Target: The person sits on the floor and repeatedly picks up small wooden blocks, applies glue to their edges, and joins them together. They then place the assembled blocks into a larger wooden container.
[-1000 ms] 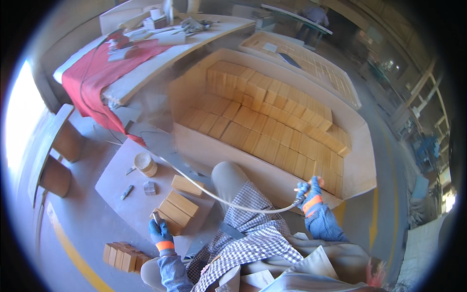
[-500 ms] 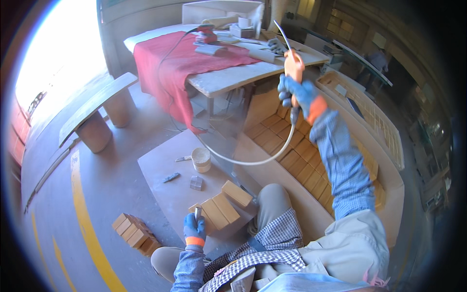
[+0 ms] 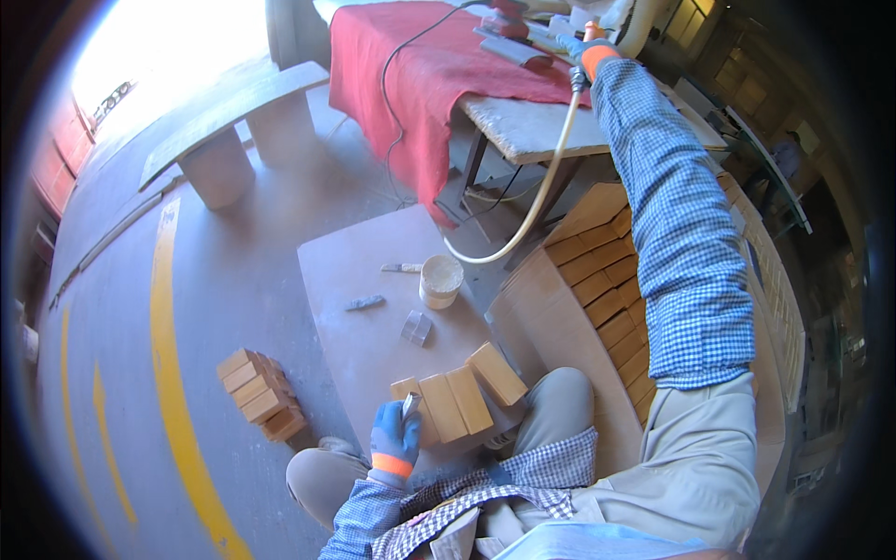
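Note:
My right hand (image 3: pixel 590 54), in a blue glove with an orange cuff, is stretched far out over the covered table. It is closed around an orange air blow gun (image 3: pixel 591 32), mostly hidden by the fingers. A pale hose (image 3: pixel 541 201) hangs from the gun and curves down to the left. Low in front of me, my gloved left hand (image 3: pixel 395 435) is closed on a small tool with a shiny metal end (image 3: pixel 411 404). Several tan wooden blocks (image 3: pixel 455 401) stand beside that hand on a low board (image 3: pixel 345 257).
A white tub (image 3: pixel 441 282), a putty knife (image 3: pixel 401 268), a small grey tool (image 3: pixel 365 302) and a grey block (image 3: pixel 416 329) sit on the board. Stacked blocks (image 3: pixel 257 387) stand on the floor at left. A carton (image 3: pixel 532 289) of blocks is at right; red cloth (image 3: pixel 401 84) drapes the table.
My right hand has moved farther away with the blow gun, over the table, and the hose swung with it. The view has shifted. My left hand stays by the blocks with its tool.

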Demonstrator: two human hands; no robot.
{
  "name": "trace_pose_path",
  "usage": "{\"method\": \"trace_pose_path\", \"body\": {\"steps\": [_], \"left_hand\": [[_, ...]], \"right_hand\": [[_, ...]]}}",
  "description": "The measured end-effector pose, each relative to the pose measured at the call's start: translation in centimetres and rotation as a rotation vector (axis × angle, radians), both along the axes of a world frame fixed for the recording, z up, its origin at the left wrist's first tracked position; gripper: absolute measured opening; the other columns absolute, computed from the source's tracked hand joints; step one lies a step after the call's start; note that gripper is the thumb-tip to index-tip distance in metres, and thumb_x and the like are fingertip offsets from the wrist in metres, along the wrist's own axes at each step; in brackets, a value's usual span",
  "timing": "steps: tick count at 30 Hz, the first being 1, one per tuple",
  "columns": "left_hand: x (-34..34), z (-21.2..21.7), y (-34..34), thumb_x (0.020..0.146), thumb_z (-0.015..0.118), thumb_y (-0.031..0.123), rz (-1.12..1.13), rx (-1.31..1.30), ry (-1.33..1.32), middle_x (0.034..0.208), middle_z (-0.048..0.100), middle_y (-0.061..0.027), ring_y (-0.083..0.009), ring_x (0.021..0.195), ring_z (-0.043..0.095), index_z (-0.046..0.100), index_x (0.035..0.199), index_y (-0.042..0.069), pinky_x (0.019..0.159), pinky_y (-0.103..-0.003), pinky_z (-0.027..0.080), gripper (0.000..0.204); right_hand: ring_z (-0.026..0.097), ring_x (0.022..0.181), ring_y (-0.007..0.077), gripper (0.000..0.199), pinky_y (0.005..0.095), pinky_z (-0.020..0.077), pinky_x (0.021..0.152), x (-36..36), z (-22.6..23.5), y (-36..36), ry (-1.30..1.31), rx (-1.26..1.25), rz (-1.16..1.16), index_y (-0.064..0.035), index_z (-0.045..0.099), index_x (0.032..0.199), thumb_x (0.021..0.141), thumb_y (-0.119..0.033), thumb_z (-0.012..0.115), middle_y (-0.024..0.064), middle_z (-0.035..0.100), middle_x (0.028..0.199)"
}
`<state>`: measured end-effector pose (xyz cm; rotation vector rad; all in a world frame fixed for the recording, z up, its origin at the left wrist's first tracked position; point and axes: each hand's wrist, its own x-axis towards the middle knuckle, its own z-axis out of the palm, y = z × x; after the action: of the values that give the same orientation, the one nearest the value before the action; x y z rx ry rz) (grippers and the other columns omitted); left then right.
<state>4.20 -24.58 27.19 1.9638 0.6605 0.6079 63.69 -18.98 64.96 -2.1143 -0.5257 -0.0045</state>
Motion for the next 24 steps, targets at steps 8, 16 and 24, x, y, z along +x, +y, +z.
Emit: {"method": "trace_pose_path", "body": {"steps": [8,16,24], "left_hand": [[0.0,0.4,0.0,0.093,0.061,0.015,-0.004,-0.001,0.001,0.096,0.06,-0.0172,-0.0351,0.086,0.06,0.06,0.111,0.004,0.078,-0.039,0.049,0.022],[-1.6,0.4,-0.7,0.09,0.058,0.009,0.141,0.021,-0.016,0.104,0.058,-0.0179,-0.0336,0.095,0.058,0.059,0.12,0.002,0.085,-0.039,0.047,0.031],[-5.9,-1.1,-2.1,0.091,0.058,0.007,0.318,-0.491,-0.223,0.09,0.056,-0.0045,-0.0154,0.081,0.055,0.058,0.12,0.002,0.074,-0.029,0.048,0.03]], "right_hand": [[0.064,0.056,0.0226,0.035,0.0346,0.0537,0.05,4.4,-4.7,0.7,-0.173,-0.204,-0.019,-0.0038,0.061,0.089,0.091,-0.038,0.07,0.0129,0.065,0.075],[0.066,0.06,0.0245,0.039,0.0358,0.0544,0.053,6.5,-5.1,-5.5,-0.031,-0.136,0.108,-0.0032,0.062,0.09,0.091,-0.041,0.069,0.0146,0.066,0.078],[0.068,0.065,0.0263,0.043,0.037,0.0552,0.057,9.2,-6.7,-7.9,0.059,-0.117,0.149,-0.0025,0.063,0.091,0.091,-0.045,0.068,0.0162,0.068,0.081]]}}
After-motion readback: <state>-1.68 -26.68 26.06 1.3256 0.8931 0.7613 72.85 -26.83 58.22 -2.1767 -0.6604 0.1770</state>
